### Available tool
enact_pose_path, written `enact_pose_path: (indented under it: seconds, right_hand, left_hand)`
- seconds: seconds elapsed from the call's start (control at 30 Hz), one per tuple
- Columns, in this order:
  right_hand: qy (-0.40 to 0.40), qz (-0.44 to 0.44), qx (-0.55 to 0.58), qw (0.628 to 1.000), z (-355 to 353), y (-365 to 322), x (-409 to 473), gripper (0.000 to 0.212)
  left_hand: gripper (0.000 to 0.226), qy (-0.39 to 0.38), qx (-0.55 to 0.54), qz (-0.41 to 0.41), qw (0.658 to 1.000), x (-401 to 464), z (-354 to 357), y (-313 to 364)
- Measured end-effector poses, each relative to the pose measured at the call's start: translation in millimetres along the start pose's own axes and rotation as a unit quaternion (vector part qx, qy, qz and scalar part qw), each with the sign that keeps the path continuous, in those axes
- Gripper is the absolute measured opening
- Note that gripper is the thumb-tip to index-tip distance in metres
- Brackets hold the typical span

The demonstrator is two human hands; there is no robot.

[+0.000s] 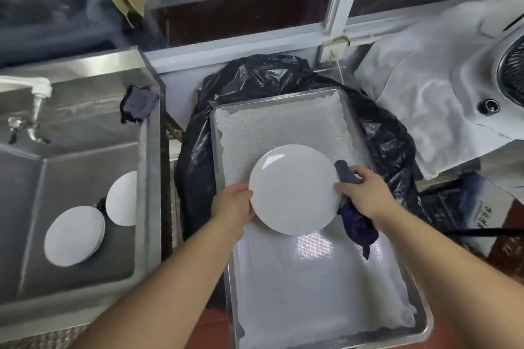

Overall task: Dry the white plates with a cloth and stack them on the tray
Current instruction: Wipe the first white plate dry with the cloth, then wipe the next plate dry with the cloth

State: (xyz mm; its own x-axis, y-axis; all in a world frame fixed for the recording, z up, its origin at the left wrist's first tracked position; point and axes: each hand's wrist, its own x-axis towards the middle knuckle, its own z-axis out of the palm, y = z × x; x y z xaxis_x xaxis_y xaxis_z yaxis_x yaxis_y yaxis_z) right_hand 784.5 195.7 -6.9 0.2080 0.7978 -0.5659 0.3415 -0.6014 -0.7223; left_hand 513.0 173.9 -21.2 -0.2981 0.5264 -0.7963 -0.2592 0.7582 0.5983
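Held at its rim by the left hand (235, 204) and by the right hand (365, 193), which also grips the dark cloth (357, 221), one white plate (295, 189) hovers mid-tray (224, 133), seemingly ready to set down flat, while two plate piles (74, 236) wait in the sink (147, 178).

A single head-worn wide-angle camera looks steeply down from close above, facing forward over the tray (224, 238) at centre; the sink (147, 207) fills the frame's left side.
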Motion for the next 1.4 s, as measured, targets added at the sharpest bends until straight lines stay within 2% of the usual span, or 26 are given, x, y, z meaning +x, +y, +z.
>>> enact_pose_path:
  seconds: [0.17, 0.43, 0.53, 0.67, 0.87, 1.0, 1.1, 1.2, 1.27, 1.33, 1.4]
  right_hand:
    - [0.008, 0.007, -0.051, 0.999, 3, 5, 39, 0.025]
    - [0.030, -0.021, -0.141, 0.989, 18, 2, 54, 0.025]
    - [0.040, -0.037, -0.181, 0.982, 22, 4, 53, 0.034]
    - [0.039, -0.042, -0.231, 0.971, 28, 5, 51, 0.025]
    - [0.036, -0.049, -0.244, 0.968, 31, 6, 48, 0.027]
    - [0.039, -0.059, -0.248, 0.966, 21, 8, 41, 0.032]
    - [0.040, -0.073, -0.249, 0.965, 11, 4, 27, 0.033]
    - [0.038, -0.094, -0.252, 0.962, 4, -6, 7, 0.028]
    - [0.036, -0.109, -0.259, 0.959, 5, -15, -9, 0.026]
    - [0.029, -0.123, -0.271, 0.954, 13, -26, -30, 0.022]
    - [0.019, -0.140, -0.285, 0.948, 28, -38, -53, 0.018]
  left_hand:
    - [0.030, 0.051, 0.030, 0.010, 0.998, 26, 29, 1]
    - [0.026, 0.101, 0.038, 0.009, 0.994, 53, 44, 0]
    - [0.030, 0.100, 0.041, 0.003, 0.994, 56, 44, -3]
    - [0.032, 0.076, 0.034, -0.002, 0.997, 60, 42, -8]
    - [0.035, 0.033, 0.035, -0.008, 0.999, 58, 40, -12]
    - [0.056, 0.006, 0.037, -0.020, 0.999, 51, 32, -10]
    - [0.046, -0.004, 0.058, -0.010, 0.998, 18, 25, 4]
    - [0.053, -0.023, 0.050, 0.025, 0.998, -15, 8, 5]
    - [0.044, -0.027, 0.063, 0.056, 0.996, -40, -13, 3]
    - [0.024, -0.026, 0.083, 0.070, 0.994, -62, -38, -2]
    - [0.020, -0.015, 0.102, 0.078, 0.992, -79, -68, -10]
